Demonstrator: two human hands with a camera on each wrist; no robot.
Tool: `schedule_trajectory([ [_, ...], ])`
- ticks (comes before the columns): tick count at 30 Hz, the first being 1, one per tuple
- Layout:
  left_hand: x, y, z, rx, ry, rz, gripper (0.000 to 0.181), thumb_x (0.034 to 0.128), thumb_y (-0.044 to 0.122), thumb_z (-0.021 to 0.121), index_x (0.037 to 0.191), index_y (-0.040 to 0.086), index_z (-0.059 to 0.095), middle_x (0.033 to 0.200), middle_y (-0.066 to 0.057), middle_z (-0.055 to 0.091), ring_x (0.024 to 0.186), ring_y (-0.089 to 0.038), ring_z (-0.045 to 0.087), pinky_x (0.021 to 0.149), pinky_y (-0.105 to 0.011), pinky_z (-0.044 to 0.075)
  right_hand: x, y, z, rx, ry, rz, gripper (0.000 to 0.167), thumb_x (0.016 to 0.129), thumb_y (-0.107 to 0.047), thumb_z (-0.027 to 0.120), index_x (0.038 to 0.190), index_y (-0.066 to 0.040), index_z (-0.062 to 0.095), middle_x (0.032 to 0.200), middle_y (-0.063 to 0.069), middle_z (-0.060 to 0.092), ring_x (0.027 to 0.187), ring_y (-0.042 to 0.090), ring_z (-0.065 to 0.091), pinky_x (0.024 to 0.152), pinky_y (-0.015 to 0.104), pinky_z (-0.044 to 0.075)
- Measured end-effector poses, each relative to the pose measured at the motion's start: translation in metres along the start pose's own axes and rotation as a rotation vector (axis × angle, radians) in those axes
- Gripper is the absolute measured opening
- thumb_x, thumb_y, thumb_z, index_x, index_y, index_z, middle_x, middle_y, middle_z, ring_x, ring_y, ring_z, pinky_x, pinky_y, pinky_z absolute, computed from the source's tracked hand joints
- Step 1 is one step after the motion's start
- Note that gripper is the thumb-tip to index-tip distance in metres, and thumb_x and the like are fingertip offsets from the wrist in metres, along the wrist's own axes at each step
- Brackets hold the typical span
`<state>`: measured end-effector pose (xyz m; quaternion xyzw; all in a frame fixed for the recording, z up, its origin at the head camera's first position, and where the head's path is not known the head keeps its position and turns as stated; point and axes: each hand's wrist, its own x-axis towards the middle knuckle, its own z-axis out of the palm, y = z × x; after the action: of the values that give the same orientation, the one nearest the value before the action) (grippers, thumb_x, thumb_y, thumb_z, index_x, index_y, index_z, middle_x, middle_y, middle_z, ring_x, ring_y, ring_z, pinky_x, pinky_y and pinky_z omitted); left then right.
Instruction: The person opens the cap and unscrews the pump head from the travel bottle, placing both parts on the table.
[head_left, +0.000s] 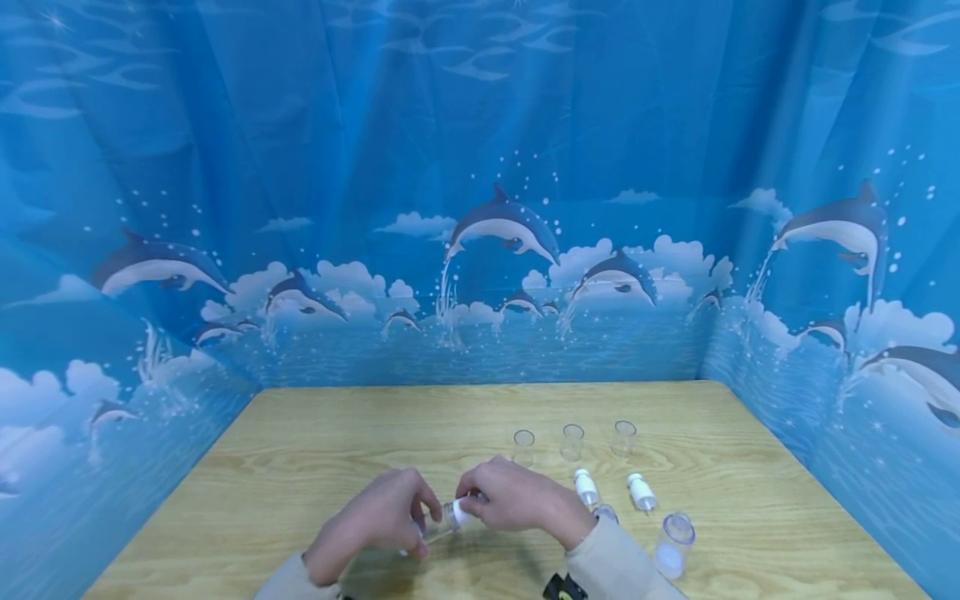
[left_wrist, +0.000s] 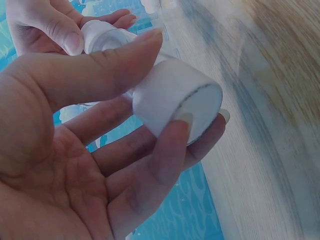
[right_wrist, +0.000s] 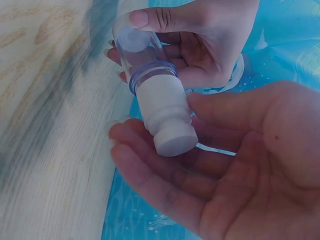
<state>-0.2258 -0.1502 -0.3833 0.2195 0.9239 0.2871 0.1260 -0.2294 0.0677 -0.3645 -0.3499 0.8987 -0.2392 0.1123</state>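
My left hand [head_left: 386, 518] grips a clear bottle body [right_wrist: 142, 54], its fingers and thumb round the wall near the white base [left_wrist: 175, 102]. My right hand [head_left: 517, 497] holds a white pump top [right_wrist: 162, 97] between thumb and fingers. The two pieces meet end to end in a tilted line above the table. In the right wrist view, the white collar stands at the bottle's blue-tinted rim [right_wrist: 152, 71]. How far it is seated cannot be told.
Three clear cups [head_left: 572, 443] stand in a row beyond my right hand. Two white pump tops [head_left: 642, 492] lie on the wooden table [head_left: 337, 433]. Right of my sleeve is a clear bottle [head_left: 675, 546]; another bottle [head_left: 606, 512] is partly hidden by my wrist. A dolphin-print curtain [head_left: 360, 167] surrounds the table.
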Motion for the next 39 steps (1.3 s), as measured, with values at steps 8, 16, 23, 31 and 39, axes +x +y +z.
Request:
schedule_trajectory([
  [8,-0.0008,0.0002,0.0009,0.004,0.009,0.030,0.037,0.0613,-0.004,0.090,0.095,0.009,0.080,0.078,0.002,0.075,0.066,-0.007,0.064,0.061,-0.026,0.054,0.0002,-0.0009,0.0003,-0.008,0.006,0.003,0.019,0.099,-0.013,0.065,0.114,-0.007,0.074,0.099,0.001,0.077,0.068,-0.002,0.058,0.068,0.015,0.053],
  [16,-0.0025,0.0012,0.0023,0.027,0.026,0.045,0.037,0.0600,-0.002,0.090,0.094,0.010,0.080,0.076,0.001,0.075,0.064,-0.005,0.062,0.061,-0.024,0.053,-0.0001,-0.0022,-0.0004,-0.036,0.015,0.009,0.018,0.093,-0.015,0.074,0.110,-0.010,0.075,0.098,-0.002,0.077,0.079,-0.001,0.062,0.076,0.015,0.054],
  [23,-0.0025,0.0009,0.0027,0.017,0.024,0.045,0.037,0.0599,-0.002,0.090,0.094,0.009,0.080,0.076,0.001,0.075,0.064,-0.006,0.063,0.061,-0.024,0.053,0.0010,-0.0025,0.0005,-0.044,0.035,0.001,0.018,0.087,-0.011,0.079,0.105,-0.010,0.077,0.093,-0.004,0.076,0.074,-0.002,0.058,0.070,0.014,0.051],
  [31,-0.0015,-0.0002,0.0024,0.023,0.020,0.051,0.036,0.0608,-0.002,0.091,0.094,0.010,0.080,0.075,0.002,0.075,0.064,-0.005,0.063,0.061,-0.024,0.053,0.0009,-0.0024,-0.0001,-0.054,0.036,-0.007,0.021,0.087,-0.012,0.079,0.107,-0.010,0.076,0.094,-0.003,0.076,0.074,-0.002,0.057,0.069,0.014,0.050],
  [39,-0.0023,0.0002,0.0025,0.043,0.033,0.069,0.037,0.0595,-0.002,0.090,0.093,0.010,0.080,0.074,0.002,0.075,0.063,-0.003,0.062,0.062,-0.024,0.053,-0.0002,-0.0017,-0.0021,-0.043,0.011,0.005,0.028,0.096,-0.020,0.070,0.121,-0.007,0.072,0.112,0.003,0.077,0.087,0.002,0.067,0.079,0.018,0.056],
])
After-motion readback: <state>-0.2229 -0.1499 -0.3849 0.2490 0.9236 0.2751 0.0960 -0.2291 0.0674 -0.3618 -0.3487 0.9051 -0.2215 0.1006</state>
